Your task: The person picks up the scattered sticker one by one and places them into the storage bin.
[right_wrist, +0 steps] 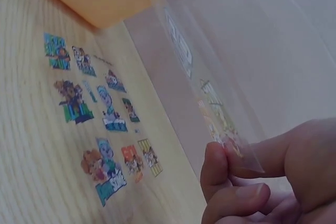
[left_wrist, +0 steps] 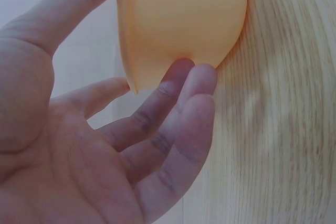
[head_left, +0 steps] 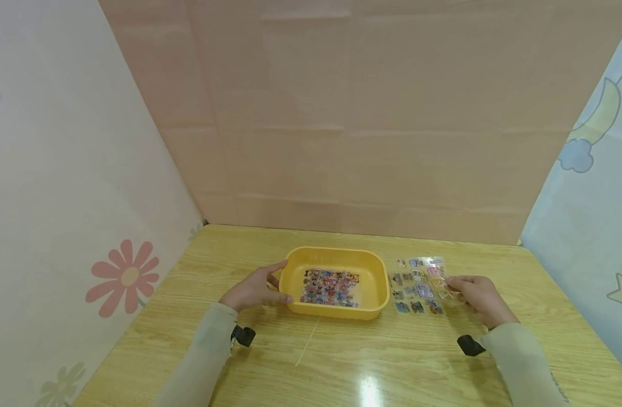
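A yellow plastic tray (head_left: 336,311) stands on the table, with a sheet of colourful cartoon stickers (head_left: 326,287) lying inside it. My left hand (head_left: 255,287) spans the tray's left end, thumb at the near rim and forefinger at the far rim; in the left wrist view other fingertips touch its outer wall. To the tray's right is a clear sheet (head_left: 410,285) with rows of cartoon stickers. My right hand (head_left: 478,295) pinches its right edge between thumb and forefinger. In the right wrist view that pinched edge is raised off the table, while stickers (right_wrist: 108,103) show lower down.
The wooden table (head_left: 270,362) reaches to a pinkish-brown sheet wall (head_left: 341,141) at the back. Patterned walls (head_left: 46,186) close in both sides. A thin pale strip or line (head_left: 307,342) shows in front of the tray. Both wrists wear dark cameras.
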`<control>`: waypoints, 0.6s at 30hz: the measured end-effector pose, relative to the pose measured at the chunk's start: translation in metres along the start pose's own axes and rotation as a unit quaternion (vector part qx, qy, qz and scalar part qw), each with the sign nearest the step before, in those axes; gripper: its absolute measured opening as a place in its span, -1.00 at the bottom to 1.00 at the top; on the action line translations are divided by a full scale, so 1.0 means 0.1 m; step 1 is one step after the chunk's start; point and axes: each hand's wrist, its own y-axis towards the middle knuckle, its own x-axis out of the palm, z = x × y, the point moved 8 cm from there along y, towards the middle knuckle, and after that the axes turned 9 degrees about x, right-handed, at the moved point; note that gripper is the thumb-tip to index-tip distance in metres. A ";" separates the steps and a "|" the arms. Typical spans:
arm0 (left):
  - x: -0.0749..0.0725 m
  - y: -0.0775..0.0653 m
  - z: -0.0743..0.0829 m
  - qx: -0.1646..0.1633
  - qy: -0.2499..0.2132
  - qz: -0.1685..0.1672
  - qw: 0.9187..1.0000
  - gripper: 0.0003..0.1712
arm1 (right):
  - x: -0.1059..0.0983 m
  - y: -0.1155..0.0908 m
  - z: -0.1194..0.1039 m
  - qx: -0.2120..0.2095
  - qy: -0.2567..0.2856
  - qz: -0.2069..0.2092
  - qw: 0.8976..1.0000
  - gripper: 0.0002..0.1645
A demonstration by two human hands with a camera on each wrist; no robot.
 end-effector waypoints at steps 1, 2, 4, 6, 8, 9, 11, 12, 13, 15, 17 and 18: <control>0.00 0.00 0.00 0.000 0.000 0.000 1.000 0.18 | 0.01 0.00 -0.02 -0.003 0.004 -0.002 1.000 -0.33; 0.00 0.00 0.01 0.000 0.000 0.000 1.000 0.18 | 0.01 -0.01 -0.03 -0.005 0.005 -0.004 1.000 -0.33; 0.00 0.00 0.01 0.000 0.000 0.001 1.000 0.18 | 0.03 -0.01 -0.07 -0.010 0.009 -0.010 1.000 -0.33; 0.00 0.00 0.01 0.000 0.000 0.002 1.000 0.18 | 0.05 -0.02 -0.11 -0.014 0.011 -0.012 1.000 -0.33; 0.00 0.00 0.01 -0.001 0.001 0.003 1.000 0.17 | 0.06 -0.03 -0.15 -0.017 0.013 -0.013 1.000 -0.32; 0.00 0.00 0.01 -0.001 0.001 0.003 1.000 0.17 | 0.07 -0.03 -0.17 -0.017 0.017 -0.013 1.000 -0.31; 0.00 0.00 0.01 -0.002 0.001 0.003 1.000 0.17 | 0.07 -0.03 -0.21 -0.020 0.023 -0.013 0.999 -0.31; 0.00 0.00 0.01 -0.002 0.001 0.003 1.000 0.17 | 0.08 -0.03 -0.23 -0.023 0.026 -0.016 0.999 -0.30; 0.00 0.00 0.01 -0.003 0.002 0.003 1.000 0.17 | 0.09 -0.03 -0.25 -0.024 0.031 -0.017 0.999 -0.31; 0.00 0.00 0.01 -0.003 0.001 0.003 1.000 0.17 | 0.12 -0.03 -0.29 -0.027 0.039 -0.020 0.999 -0.32; 0.00 0.00 0.00 -0.003 0.001 0.003 1.000 0.17 | 0.15 -0.04 -0.33 -0.033 0.043 -0.024 0.998 -0.34; 0.00 0.00 0.00 -0.003 0.000 0.004 1.000 0.17 | 0.17 -0.04 -0.35 -0.036 0.045 -0.025 0.998 -0.35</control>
